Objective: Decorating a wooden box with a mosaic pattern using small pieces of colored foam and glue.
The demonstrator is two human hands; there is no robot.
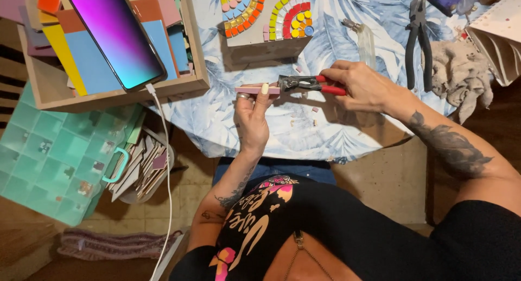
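A: What was in hand at that moment?

B: Cutting tile, I'd judge. The left hand (251,115) held a pink strip (256,90) level over the bench (336,131), fingers closed around its near end. The right hand (362,86) was shut on the red grips of the nippers (309,84), whose head met the strip's right end.

A: Had the cut been made?

B: I couldn't tell. The strip looked whole, and small chips (305,114) lay on the leaf-print cloth just below it.

A: What else was about?

B: Beyond the hands stood a mosaic block (266,34) with rainbow arcs partly filled. Black pliers (418,39) lay to the right, beside a grey rag (461,77). To the left sat a wooden tray (198,69) of coloured tiles with a phone (116,34) resting on top, its cable hanging down past a green organiser (49,156).

A: And what did the next move call for?

B: In my judgement, a firm squeeze with the strip kept steady, so the piece would break off square.
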